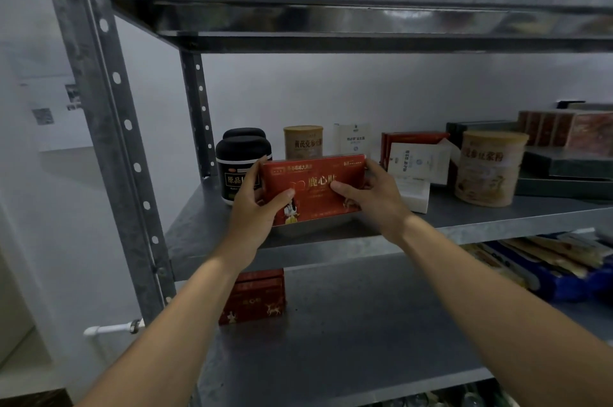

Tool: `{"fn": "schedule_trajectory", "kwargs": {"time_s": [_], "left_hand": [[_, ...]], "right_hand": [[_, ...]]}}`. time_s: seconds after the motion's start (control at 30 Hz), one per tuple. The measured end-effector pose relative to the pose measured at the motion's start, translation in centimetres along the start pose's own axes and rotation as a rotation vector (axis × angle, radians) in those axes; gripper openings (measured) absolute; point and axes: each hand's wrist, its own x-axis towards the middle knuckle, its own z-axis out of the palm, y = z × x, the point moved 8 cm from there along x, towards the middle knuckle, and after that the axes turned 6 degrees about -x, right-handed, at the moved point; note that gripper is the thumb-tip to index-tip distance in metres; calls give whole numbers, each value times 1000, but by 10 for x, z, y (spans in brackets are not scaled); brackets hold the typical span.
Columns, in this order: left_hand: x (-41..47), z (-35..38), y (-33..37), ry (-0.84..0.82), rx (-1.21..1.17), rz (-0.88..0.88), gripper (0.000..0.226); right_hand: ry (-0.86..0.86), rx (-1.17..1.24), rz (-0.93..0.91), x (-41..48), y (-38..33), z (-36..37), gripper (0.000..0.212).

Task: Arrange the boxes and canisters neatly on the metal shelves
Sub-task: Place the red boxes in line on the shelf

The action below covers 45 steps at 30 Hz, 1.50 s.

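On the middle shelf (199, 227), I see both hands gripping one red box (315, 187) upright by its ends, left hand (255, 207) and right hand (374, 197), thumbs curled across its front. Beside and behind it stand two black canisters (242, 167) and two tan canisters (303, 141), the second tan one well to the right. A second red box (258, 300) sits on the shelf below (365, 323).
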Motion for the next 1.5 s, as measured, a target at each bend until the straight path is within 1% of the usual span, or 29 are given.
{"fn": "schedule_trajectory", "kwargs": {"time_s": [0.2,0.33,0.5,0.57,0.7,0.87,1.03,1.5], "left_hand": [[-2,9,0,-23,10,-13,68],[-3,10,-4,-39,8,-34,67],[-6,10,-3,-40,13,-42,64],[-7,10,-4,-42,30,-46,62],[-9,10,-2,-50,57,-47,57],[-13,19,5,-53,95,-34,42],[-13,35,5,-52,137,-31,45],[-17,74,4,-34,165,-75,36]], "right_hand": [[44,-34,-4,-9,-5,-11,61],[58,-65,3,-15,-7,-17,55],[91,-94,23,-19,-9,-21,62],[102,-107,28,-21,-10,-24,59],[102,-39,49,-27,-11,-28,58],[63,45,89,-38,-6,-33,65],[108,81,106,-47,0,-48,62],[163,20,96,-58,-10,-91,64]]}}
